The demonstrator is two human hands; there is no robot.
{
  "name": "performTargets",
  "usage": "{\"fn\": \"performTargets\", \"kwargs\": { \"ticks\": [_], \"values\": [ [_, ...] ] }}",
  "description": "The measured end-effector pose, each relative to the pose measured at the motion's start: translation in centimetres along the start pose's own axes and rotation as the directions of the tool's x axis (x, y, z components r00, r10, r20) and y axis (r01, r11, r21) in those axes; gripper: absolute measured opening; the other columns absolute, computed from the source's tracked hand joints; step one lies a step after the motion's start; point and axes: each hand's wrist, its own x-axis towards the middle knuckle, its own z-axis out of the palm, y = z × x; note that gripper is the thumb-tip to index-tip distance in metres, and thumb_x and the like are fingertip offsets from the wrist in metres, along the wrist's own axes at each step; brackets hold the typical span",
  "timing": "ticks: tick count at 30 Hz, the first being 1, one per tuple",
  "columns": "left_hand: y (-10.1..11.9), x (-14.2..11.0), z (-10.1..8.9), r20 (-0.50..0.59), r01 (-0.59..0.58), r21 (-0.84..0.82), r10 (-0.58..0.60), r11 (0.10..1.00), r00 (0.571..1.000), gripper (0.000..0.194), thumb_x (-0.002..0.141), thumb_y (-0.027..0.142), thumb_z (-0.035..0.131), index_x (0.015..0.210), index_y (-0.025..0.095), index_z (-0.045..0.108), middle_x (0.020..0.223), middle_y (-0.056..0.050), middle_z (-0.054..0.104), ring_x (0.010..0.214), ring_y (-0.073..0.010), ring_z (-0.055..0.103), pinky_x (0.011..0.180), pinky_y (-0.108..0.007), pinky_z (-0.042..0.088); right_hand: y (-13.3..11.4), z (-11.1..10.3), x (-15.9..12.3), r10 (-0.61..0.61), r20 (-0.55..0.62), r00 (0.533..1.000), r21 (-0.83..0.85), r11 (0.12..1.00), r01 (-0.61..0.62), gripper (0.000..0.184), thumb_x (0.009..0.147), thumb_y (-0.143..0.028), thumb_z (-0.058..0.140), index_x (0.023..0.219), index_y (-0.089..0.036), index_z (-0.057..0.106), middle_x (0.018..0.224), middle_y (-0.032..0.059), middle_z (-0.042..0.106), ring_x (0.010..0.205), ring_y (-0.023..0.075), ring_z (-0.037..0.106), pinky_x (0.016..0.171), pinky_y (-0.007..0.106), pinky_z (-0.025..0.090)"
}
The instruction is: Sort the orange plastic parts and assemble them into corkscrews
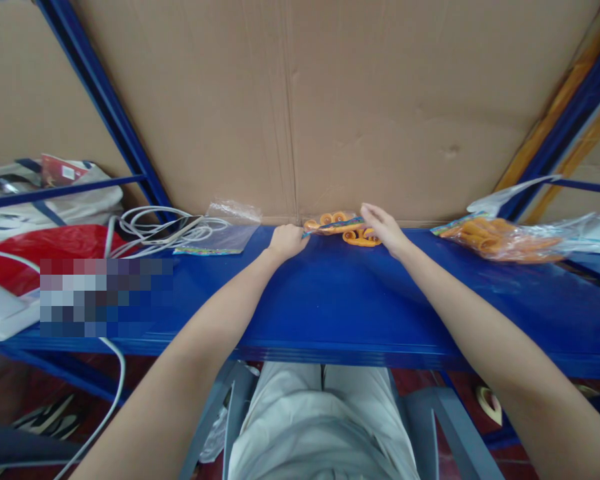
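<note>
Canvas bag: a pale tote [100, 200] stands at my far left, behind the blue rail [65, 191].
Red bag: a bright red sheet or bag [80, 241] lies in front of the tote.
Cable: a loosely coiled white cable [180, 230] rests on the blue tabletop [320, 307], to the right of the red bag.
Flat bag: a clear plastic bag [225, 238] with a colourful strip along its near edge lies between the cable and my left hand.
Left hand: my left hand [287, 241] is narrow, its fingers closed on the left end of the packet.
Packet: the clear packet [330, 225] of orange curled pieces sits between my two hands, just right of my left fingers, near the foot of the cardboard panel [300, 120].
Loose-looking orange piece: another curled orange piece [355, 238] lies on the near side of the packet, just left of my right hand and partly behind it.
Right hand: my right hand [386, 230] is at the packet's right end, fingers bent and pointing up and left; I cannot tell whether they grip it.
Bagged orange pieces: more orange pieces in clear plastic [500, 239] lie well apart from my right hand, toward the right end.
</note>
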Motion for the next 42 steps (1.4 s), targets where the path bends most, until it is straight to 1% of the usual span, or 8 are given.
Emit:
{"fn": "performTargets", "kwargs": {
  "ticks": [3, 5, 11, 16, 24, 29, 35, 42],
  "values": [
    [0.0, 0.1, 0.2, 0.007, -0.052, -0.016, 0.052, 0.999, 0.999, 0.036, 0.096, 0.032, 0.049, 0.103, 0.013, 0.078, 0.103, -0.019, 0.077, 0.104, -0.0342, 0.072, 0.086, -0.038, 0.053, 0.1, -0.1, -0.4, -0.269, 0.155, 0.95, -0.411, 0.857, 0.31, 0.036, 0.083, -0.04, 0.071, 0.114, -0.022, 0.074, 0.129, 0.0114, 0.069, 0.119, 0.0309, 0.064, 0.101, 0.047, 0.051],
    [0.0, 0.2, 0.4, 0.017, -0.102, -0.029, 0.103, 0.994, 0.995, 0.033, 0.095, 0.031, 0.051, 0.1, 0.013, 0.078, 0.103, -0.018, 0.077, 0.105, -0.0336, 0.071, 0.085, -0.036, 0.053, 0.0, -0.2, -0.7, -0.288, 0.239, 0.927, -0.595, 0.711, 0.375, 0.022, 0.088, -0.025, 0.061, 0.101, -0.021, 0.077, 0.121, 0.0103, 0.072, 0.115, 0.0289, 0.066, 0.1, 0.044, 0.051],
    [-0.6, 0.5, 1.4, -0.114, -0.147, -0.173, 0.128, 0.974, 0.985, 0.034, 0.097, 0.038, 0.054, 0.12, 0.018, 0.067, 0.118, -0.011, 0.073, 0.107, -0.0248, 0.07, 0.083, -0.029, 0.052, -0.8, -1.0, -0.9, -0.235, 0.163, 0.958, -0.823, 0.504, 0.264, 0.034, 0.091, -0.017, 0.045, 0.095, -0.016, 0.078, 0.105, 0.0137, 0.075, 0.097, 0.027, 0.069, 0.079, 0.037, 0.051],
    [-0.5, 0.2, 1.8, -0.134, -0.215, -0.227, 0.188, 0.95, 0.973, 0.049, 0.102, 0.043, 0.046, 0.15, 0.031, 0.047, 0.135, -0.005, 0.068, 0.117, -0.0222, 0.067, 0.092, -0.029, 0.052, -1.1, -1.0, -1.2, -0.288, 0.006, 0.958, -0.835, 0.526, 0.163, 0.036, 0.092, -0.02, 0.043, 0.093, -0.018, 0.078, 0.097, 0.0118, 0.075, 0.087, 0.0252, 0.068, 0.07, 0.033, 0.046],
    [1.1, 0.1, 1.4, -0.172, -0.255, -0.319, 0.209, 0.913, 0.963, 0.044, 0.104, 0.034, 0.044, 0.148, 0.031, 0.052, 0.13, -0.005, 0.071, 0.112, -0.0226, 0.071, 0.093, -0.031, 0.054, -1.1, -1.2, -0.7, -0.327, -0.11, 0.938, -0.688, 0.707, 0.166, 0.027, 0.087, -0.02, 0.05, 0.091, -0.018, 0.076, 0.097, 0.012, 0.075, 0.093, 0.0266, 0.069, 0.075, 0.034, 0.051],
    [1.2, 1.0, 1.7, -0.113, -0.088, -0.621, 0.022, 0.779, 0.993, 0.039, 0.105, 0.029, 0.039, 0.118, 0.013, 0.073, 0.081, -0.01, 0.078, 0.063, -0.0165, 0.071, 0.063, -0.024, 0.054, -0.1, -0.4, 0.4, -0.101, -0.185, 0.978, -0.166, 0.984, 0.07, 0.019, 0.087, -0.032, 0.062, 0.082, -0.018, 0.074, 0.078, 0.0093, 0.073, 0.079, 0.0265, 0.072, 0.076, 0.041, 0.057],
    [1.3, 2.3, 2.5, -0.179, -0.118, -0.911, -0.121, 0.394, 0.976, 0.042, 0.102, 0.043, 0.049, 0.114, 0.01, 0.072, 0.09, -0.01, 0.079, 0.067, -0.0121, 0.069, 0.053, -0.016, 0.05, -0.2, 0.7, 0.9, -0.038, -0.25, 0.968, 0.265, 0.958, 0.106, 0.021, 0.074, -0.04, 0.078, 0.081, -0.021, 0.074, 0.094, 0.0063, 0.077, 0.099, 0.0257, 0.072, 0.093, 0.043, 0.057],
    [1.6, 1.3, 2.7, 0.0, -0.01, -0.932, 0.029, 0.362, 1.0, 0.059, 0.096, 0.039, 0.061, 0.148, 0.015, 0.049, 0.091, -0.008, 0.079, 0.047, -0.0068, 0.061, 0.047, -0.016, 0.049, 0.3, 0.6, 0.6, 0.042, -0.18, 0.983, 0.31, 0.951, 0.016, 0.03, 0.076, -0.05, 0.076, 0.086, -0.024, 0.068, 0.099, 0.0056, 0.077, 0.098, 0.0257, 0.073, 0.094, 0.045, 0.058]
  ]
}}
